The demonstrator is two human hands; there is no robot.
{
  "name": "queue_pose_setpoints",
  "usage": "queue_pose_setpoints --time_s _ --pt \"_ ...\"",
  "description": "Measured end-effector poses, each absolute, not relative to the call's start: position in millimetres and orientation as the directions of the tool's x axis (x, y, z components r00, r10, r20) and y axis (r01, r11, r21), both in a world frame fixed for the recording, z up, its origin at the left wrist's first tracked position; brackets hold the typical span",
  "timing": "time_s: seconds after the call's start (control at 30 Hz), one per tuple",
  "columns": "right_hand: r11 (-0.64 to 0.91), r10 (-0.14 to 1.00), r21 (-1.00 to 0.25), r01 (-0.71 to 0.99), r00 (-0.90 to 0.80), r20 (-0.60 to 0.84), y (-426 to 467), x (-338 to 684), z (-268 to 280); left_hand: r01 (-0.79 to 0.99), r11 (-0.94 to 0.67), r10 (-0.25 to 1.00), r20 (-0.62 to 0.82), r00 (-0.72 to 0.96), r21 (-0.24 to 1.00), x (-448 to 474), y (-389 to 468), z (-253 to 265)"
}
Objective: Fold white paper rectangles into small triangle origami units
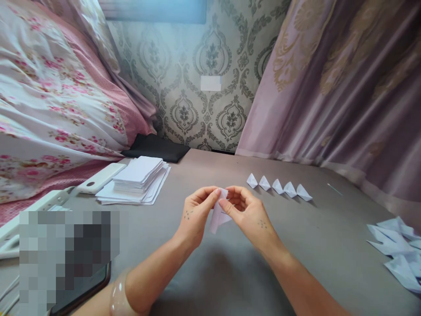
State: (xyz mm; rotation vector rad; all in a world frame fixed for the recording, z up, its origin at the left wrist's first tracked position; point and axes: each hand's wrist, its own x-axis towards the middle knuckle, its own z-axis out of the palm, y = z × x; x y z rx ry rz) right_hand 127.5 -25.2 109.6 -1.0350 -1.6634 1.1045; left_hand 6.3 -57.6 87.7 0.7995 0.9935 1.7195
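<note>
Between my two hands is a small piece of folded white paper (216,218), held up above the grey surface. My left hand (199,208) pinches its upper left edge between thumb and fingers. From the other side my right hand (242,206) grips it, thumb in front and fingers curled behind. Part of the paper is hidden by my fingers. Beyond my right hand, several folded paper boats (278,186) stand in a slanting row.
A stack of white paper (140,171) lies at the left, beside a white oblong device (101,177) and a power strip (42,208). A phone (95,281) lies near my left forearm. More folded papers (399,250) are heaped at the right edge. Curtains (312,87) hang behind.
</note>
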Motion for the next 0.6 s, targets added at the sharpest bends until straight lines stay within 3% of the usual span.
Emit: queue_pose_setpoints --time_s 0.13,0.6 --pt "0.135 0.926 -0.991 -0.019 -0.353 0.133 -22.9 126.2 106.9 -0.449 -0.179 0.958 0.052 -0.281 0.875 6.5 -57.6 86.8" --pt "0.105 0.929 -0.994 -0.028 -0.353 0.108 -21.5 126.1 104.8 -0.416 -0.172 0.944 0.029 -0.328 0.893 7.7 -56.5 85.4"
